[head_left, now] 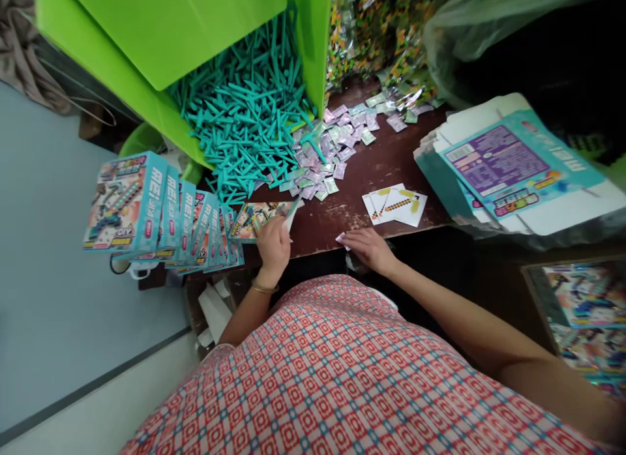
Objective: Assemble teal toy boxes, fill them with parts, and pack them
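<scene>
My left hand (pixel 274 245) is closed around a small printed cardboard box (pixel 250 221), which lies at the table's front edge with a white flap standing out at its right end. Between the fingertips of my right hand (pixel 370 249) is a small pale pink sachet (pixel 341 238), held just over the table edge. Beyond that hand, a few white cards (pixel 397 206) with pickaxe and sword pictures lie fanned on the tabletop. Many similar sachets (pixel 337 139) are scattered farther back, beside a heap of teal plastic sticks (pixel 244 103).
A green bin (pixel 313 44) tipped on its side spills the sticks onto the dark red table (pixel 342 210). Packed boxes (pixel 122 204) stand in a row at left. Flat unfolded cartons (pixel 518 161) are stacked at right, near a clear plastic bag (pixel 440 44).
</scene>
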Demonstrator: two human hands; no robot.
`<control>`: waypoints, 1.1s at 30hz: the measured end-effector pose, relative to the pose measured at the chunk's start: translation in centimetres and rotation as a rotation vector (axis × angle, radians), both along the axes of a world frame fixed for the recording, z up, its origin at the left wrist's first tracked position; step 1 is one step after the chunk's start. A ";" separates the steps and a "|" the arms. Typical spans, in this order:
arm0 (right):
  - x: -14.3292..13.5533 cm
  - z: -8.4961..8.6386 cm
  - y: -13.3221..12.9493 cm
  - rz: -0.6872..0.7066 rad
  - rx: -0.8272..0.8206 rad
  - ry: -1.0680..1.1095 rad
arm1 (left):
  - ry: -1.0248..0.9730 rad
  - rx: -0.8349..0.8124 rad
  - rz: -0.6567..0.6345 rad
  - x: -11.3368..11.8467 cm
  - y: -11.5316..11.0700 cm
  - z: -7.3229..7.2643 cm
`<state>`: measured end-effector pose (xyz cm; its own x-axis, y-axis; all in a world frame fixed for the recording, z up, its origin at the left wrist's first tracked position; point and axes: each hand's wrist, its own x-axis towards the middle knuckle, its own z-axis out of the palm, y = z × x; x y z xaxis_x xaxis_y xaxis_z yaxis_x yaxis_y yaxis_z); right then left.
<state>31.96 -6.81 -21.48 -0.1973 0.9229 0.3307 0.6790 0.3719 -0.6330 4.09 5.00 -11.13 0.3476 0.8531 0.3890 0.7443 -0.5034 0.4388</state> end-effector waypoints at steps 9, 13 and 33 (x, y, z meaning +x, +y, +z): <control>-6.3 12.2 5.6 -0.091 0.352 0.283 | -0.263 0.030 0.094 -0.8 -1.3 6.3; -9.5 13.1 7.9 0.088 0.442 0.080 | -0.284 0.072 0.212 -1.6 -1.5 6.0; 10.3 0.0 -3.5 -0.599 -0.059 -0.324 | -0.384 0.191 0.173 -2.4 -2.6 6.6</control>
<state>42.24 -10.26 -21.50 0.2732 0.9183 0.2866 0.9153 -0.1564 -0.3712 1.74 2.43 -4.56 0.0062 0.7865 0.6175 0.6259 -0.4847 0.6110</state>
